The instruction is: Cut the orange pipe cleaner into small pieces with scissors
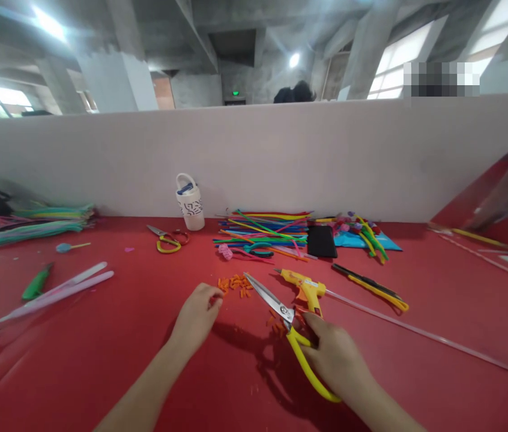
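Red worktop [114, 354] spreads below the scissors [286, 314] I watch, clasped in the right fingers [317, 326]: stiff and fairly weighty, I judge, best held by their yellow handles [307, 369], one mostly hidden in that grasp. Orange bits [237, 282] just past the curled left fingers [211, 293] look light; whether those fingers pinch one, I cannot tell

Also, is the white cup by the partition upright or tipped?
Upright: the white cup stands base-down on the red table, its handle at the top.
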`<state>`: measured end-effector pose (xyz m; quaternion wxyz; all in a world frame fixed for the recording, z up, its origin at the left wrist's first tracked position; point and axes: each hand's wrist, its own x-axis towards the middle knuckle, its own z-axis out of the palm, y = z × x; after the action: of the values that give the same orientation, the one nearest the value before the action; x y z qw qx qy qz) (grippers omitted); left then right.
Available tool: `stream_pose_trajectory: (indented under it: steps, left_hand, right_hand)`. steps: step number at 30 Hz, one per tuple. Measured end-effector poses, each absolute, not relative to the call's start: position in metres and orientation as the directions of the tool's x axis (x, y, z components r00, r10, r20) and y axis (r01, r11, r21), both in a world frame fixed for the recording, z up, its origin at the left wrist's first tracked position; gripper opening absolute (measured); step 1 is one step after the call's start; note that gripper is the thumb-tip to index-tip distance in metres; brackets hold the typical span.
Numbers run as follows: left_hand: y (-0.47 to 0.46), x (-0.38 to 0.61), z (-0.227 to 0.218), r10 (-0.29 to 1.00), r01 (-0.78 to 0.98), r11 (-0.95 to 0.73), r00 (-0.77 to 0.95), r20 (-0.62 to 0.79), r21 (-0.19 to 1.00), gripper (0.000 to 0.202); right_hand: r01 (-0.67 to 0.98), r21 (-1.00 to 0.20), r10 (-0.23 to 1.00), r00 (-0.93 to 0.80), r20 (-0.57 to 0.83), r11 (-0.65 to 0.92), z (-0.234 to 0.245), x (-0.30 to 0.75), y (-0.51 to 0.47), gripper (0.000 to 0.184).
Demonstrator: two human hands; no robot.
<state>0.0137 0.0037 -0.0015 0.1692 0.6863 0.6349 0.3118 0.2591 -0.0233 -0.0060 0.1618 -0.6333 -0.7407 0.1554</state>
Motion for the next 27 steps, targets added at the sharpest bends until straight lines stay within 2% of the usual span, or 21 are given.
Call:
stream_pose_trajectory:
  steps: [4, 9, 13, 17, 20, 24, 25, 26, 27]
  left_hand:
    - [0.006, 0.020, -0.012, 0.974, 0.815, -0.131, 0.001, 0.225, 0.565, 0.021]
    - [0.007, 0.023, -0.016, 0.974, 0.827, -0.151, 0.030, 0.226, 0.541, 0.017]
    - [0.006, 0.021, -0.015, 0.977, 0.792, -0.147, 0.024, 0.211, 0.592, 0.014]
    - [0.002, 0.019, -0.009, 0.984, 0.706, -0.104, -0.029, 0.176, 0.701, 0.012]
    - [-0.008, 0.026, -0.001, 0.996, 0.580, -0.054, -0.030, 0.088, 0.813, 0.013]
    - [-0.029, 0.049, 0.008, 0.992, 0.358, 0.040, 0.095, -0.079, 0.933, 0.016]
    - [-0.035, 0.056, 0.009, 0.974, 0.146, 0.146, 0.153, -0.168, 0.978, 0.013]
    - [-0.040, 0.063, 0.010, 0.953, -0.031, 0.236, 0.203, -0.225, 0.971, 0.012]
    - [-0.045, 0.069, 0.011, 0.932, -0.133, 0.303, 0.250, -0.264, 0.944, 0.012]
  right_hand:
    - [0.890, -0.424, 0.985, -0.169, 0.043, 0.171, -0.006, 0.258, -0.025, 0.007]
    - [0.886, -0.427, 0.984, -0.169, 0.062, 0.179, -0.006, 0.259, -0.026, 0.004]
    - [0.874, -0.452, 0.984, -0.160, 0.077, 0.177, -0.007, 0.259, -0.027, 0.004]
    - [0.851, -0.497, 0.986, -0.148, 0.081, 0.169, -0.006, 0.258, -0.027, 0.005]
    - [0.820, -0.549, 0.986, -0.148, 0.074, 0.164, -0.002, 0.255, -0.027, 0.007]
    - [0.753, -0.642, 0.986, -0.166, 0.032, 0.147, 0.009, 0.246, -0.036, 0.017]
    - [0.718, -0.683, 0.984, -0.177, 0.003, 0.131, 0.012, 0.243, -0.039, 0.017]
    - [0.593, -0.802, 0.976, -0.206, -0.071, 0.067, 0.015, 0.240, -0.042, 0.016]
    - [0.469, -0.883, 0.963, -0.241, -0.121, 0.006, 0.018, 0.238, -0.045, 0.016]
